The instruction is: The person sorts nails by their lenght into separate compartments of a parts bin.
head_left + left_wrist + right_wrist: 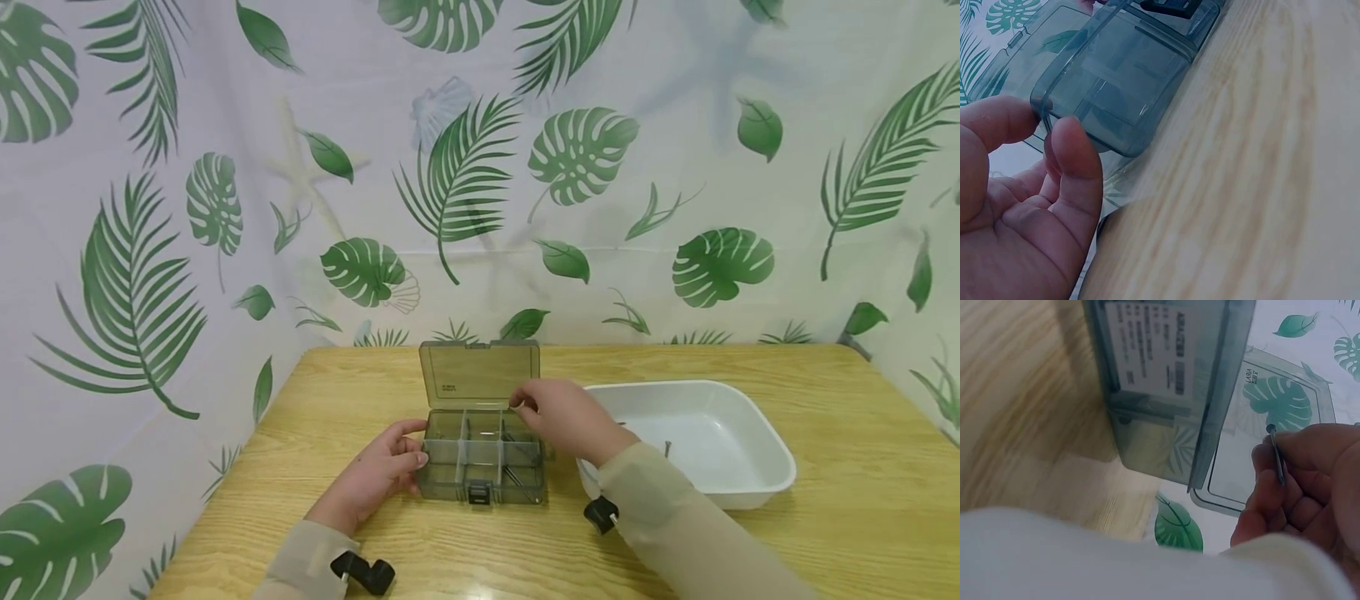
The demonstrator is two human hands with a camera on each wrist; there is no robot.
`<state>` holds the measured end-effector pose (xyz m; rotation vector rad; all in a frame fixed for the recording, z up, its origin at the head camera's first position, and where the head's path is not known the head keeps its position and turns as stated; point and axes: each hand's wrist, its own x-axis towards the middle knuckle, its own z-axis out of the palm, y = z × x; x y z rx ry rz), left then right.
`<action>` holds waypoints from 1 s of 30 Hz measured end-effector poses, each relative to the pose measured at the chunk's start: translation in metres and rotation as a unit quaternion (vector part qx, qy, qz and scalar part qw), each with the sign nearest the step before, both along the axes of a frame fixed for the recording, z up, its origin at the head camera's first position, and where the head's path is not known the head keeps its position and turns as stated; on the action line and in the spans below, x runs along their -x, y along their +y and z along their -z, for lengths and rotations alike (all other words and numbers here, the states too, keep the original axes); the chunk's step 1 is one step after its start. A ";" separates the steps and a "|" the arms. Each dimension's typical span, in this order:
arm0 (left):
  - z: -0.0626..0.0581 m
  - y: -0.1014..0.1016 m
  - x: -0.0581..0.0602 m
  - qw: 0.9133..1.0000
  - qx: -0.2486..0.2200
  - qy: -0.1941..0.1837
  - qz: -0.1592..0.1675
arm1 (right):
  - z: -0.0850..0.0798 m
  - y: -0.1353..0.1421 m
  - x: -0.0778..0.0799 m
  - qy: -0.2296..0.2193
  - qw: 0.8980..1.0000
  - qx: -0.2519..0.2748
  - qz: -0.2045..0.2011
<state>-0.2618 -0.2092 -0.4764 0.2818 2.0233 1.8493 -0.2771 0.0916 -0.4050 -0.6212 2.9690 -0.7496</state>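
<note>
A smoky clear plastic compartment box stands on the table with its lid raised at the back. My left hand grips the box's left side, thumb and forefinger at the rim in the left wrist view. Above the back right compartment, my right hand pinches a dark metal nail between thumb and fingers. In the right wrist view the nail slants, its round head uppermost and its point downward. Several dark nails lie in the right-hand compartments.
To the right of the box stands a white tray, partly behind my right forearm. One nail shows inside it. The wooden table meets a leaf-patterned curtain at the back.
</note>
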 end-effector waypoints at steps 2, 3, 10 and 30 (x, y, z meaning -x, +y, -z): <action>0.001 -0.001 0.000 1.000 -0.002 -0.001 -0.003 | -0.001 -0.004 0.001 0.001 1.000 -0.001 0.002; 0.001 -0.002 0.000 1.000 -0.002 -0.001 -0.005 | -0.001 -0.005 0.002 0.001 1.000 -0.001 0.002; 0.002 -0.002 -0.001 1.000 -0.004 -0.004 -0.002 | 0.003 -0.007 0.001 -0.003 1.000 0.001 0.006; -0.001 0.001 0.000 1.000 0.001 0.000 0.001 | -0.007 0.049 -0.021 0.033 0.999 0.004 -0.013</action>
